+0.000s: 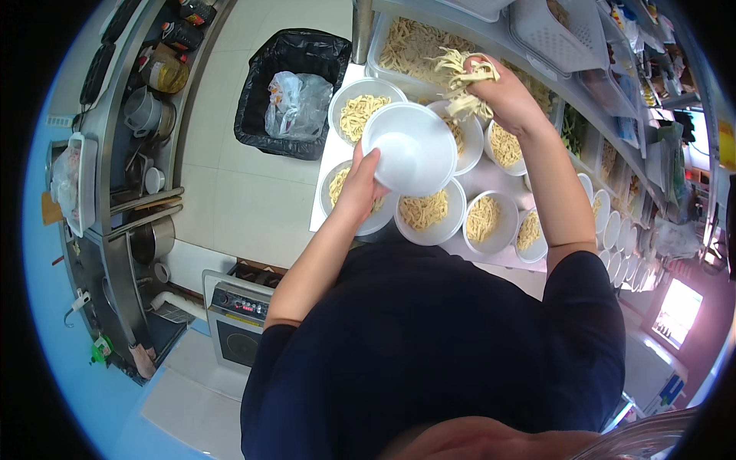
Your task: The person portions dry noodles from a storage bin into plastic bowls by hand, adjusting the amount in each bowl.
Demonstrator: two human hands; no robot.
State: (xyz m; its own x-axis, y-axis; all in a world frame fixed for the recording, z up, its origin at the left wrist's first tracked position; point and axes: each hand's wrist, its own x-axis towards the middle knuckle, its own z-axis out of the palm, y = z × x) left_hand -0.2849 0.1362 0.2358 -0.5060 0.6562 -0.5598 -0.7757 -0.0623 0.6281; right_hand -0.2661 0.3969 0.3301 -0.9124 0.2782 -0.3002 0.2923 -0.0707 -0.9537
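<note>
An empty white plastic bowl [409, 148] is in my left hand [359, 187], thumb over its rim, held above the filled bowls. My right hand [500, 92], raised at the upper right, grips a bunch of pale flat strips [460, 80], noodle-like, some hanging loose. Behind it stands a clear plastic tub [397, 75] holding more such strips. Several white bowls with portions of strips stand around on the table, among them one at the upper left [365, 112], one below the held bowl [428, 213] and one to its right [486, 221].
A bin lined with a black bag [293, 92] stands on the floor left of the table [322, 201]. Along the back are more food tubs and a white perforated basket [558, 34]. Further bowls [612, 230] extend to the right. A metal shelf unit [195, 69] stands at the far left.
</note>
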